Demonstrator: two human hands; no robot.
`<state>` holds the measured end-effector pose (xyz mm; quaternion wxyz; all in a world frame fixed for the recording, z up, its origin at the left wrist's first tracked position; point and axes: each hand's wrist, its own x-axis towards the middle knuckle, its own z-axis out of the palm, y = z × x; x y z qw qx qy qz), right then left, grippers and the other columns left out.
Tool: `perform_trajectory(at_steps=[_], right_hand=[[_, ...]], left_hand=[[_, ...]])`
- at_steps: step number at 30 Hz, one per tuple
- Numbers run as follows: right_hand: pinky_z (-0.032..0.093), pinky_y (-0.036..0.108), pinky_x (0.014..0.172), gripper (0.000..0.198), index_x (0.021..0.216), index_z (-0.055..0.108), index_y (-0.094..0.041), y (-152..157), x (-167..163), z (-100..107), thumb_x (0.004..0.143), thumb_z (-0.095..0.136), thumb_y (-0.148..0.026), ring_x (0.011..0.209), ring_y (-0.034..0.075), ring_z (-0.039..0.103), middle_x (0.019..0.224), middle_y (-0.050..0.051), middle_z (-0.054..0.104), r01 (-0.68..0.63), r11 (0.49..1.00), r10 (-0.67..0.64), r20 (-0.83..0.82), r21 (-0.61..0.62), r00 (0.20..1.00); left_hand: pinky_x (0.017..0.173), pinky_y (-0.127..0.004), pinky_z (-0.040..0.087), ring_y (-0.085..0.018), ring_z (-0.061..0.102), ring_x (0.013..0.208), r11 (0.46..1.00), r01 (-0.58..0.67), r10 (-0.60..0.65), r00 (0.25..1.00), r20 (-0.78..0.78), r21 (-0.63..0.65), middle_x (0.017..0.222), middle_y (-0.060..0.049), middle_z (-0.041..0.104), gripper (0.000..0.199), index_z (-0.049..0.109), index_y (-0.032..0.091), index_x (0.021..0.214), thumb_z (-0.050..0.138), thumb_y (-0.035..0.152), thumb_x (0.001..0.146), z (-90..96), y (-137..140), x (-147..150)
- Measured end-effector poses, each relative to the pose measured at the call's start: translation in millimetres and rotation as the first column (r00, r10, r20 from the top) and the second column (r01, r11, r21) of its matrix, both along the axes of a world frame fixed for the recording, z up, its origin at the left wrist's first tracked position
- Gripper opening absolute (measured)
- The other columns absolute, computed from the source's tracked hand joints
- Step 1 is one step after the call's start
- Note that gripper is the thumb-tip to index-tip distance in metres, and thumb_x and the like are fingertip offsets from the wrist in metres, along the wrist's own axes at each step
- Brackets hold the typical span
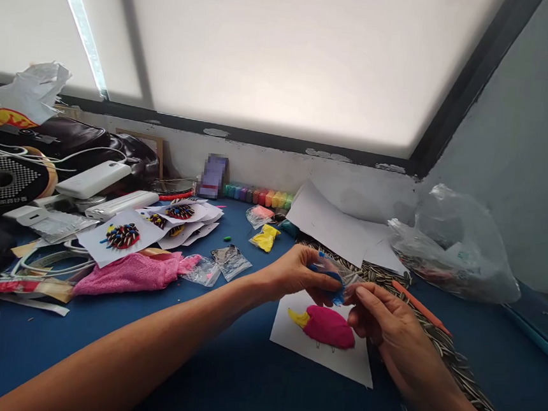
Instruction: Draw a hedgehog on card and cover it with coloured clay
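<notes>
Between my two hands is a small clear plastic bag with blue clay (337,281) in it. My left hand (299,273) is closed around its left side. On its right edge, the fingers of my right hand (384,314) pinch the clear plastic. Just below lies a white paper sheet (291,340) bearing a flattened magenta clay shape (329,327), with a yellow clay piece (297,317) at its left end and short drawn legs beneath. My hands hide the sheet's upper part.
Sunflower seeds (461,369) spread along the right, with an orange stick-like tool (421,306) on them. Bagged yellow clay (265,237), a pink cloth (128,274) and seed-decorated papers (101,254) lie left. White sheets (325,223) and a plastic bag (462,247) stand behind.
</notes>
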<state>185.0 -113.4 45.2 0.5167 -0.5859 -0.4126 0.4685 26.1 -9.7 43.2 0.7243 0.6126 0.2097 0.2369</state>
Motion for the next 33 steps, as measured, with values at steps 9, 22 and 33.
perform_trajectory(at_steps=[9,22,33], right_hand=[[0.043,0.026,0.054,0.04,0.077,0.068,-0.021,1,0,-5,0.061,0.082,-0.055,0.056,0.012,0.052,0.064,-0.001,0.06,-0.004,1.0,0.004,-0.015,0.01,1.0],[0.046,0.027,0.057,0.043,0.073,0.062,-0.022,0,4,4,0.064,0.079,-0.06,0.06,0.013,0.051,0.07,0.0,0.059,0.07,0.994,-0.076,0.066,0.081,0.995],[0.043,0.025,0.059,0.034,0.084,0.063,-0.025,-10,-4,6,0.085,0.06,-0.058,0.062,0.013,0.048,0.068,-0.002,0.054,-0.096,0.986,0.053,0.285,0.138,0.957]], left_hand=[[0.06,-0.027,0.053,-0.014,0.065,0.056,1.0,0.008,-0.008,1.0,-0.001,-0.028,0.065,-0.005,0.067,0.05,0.066,0.009,0.076,0.088,0.049,0.056,-4.7,0,2],[0.081,-0.026,0.047,-0.014,0.06,0.09,0.663,-0.474,0.474,0.865,0.165,0.579,0.096,-0.006,0.066,0.014,0.069,0.014,0.089,0.071,0.026,0.082,9.9,-9,4],[0.067,-0.022,0.042,-0.01,0.056,0.067,0.814,-0.183,0.213,0.977,0.009,0.551,0.072,0.0,0.066,0.018,0.065,0.014,0.078,0.063,0.029,0.089,12.1,-24,11]])
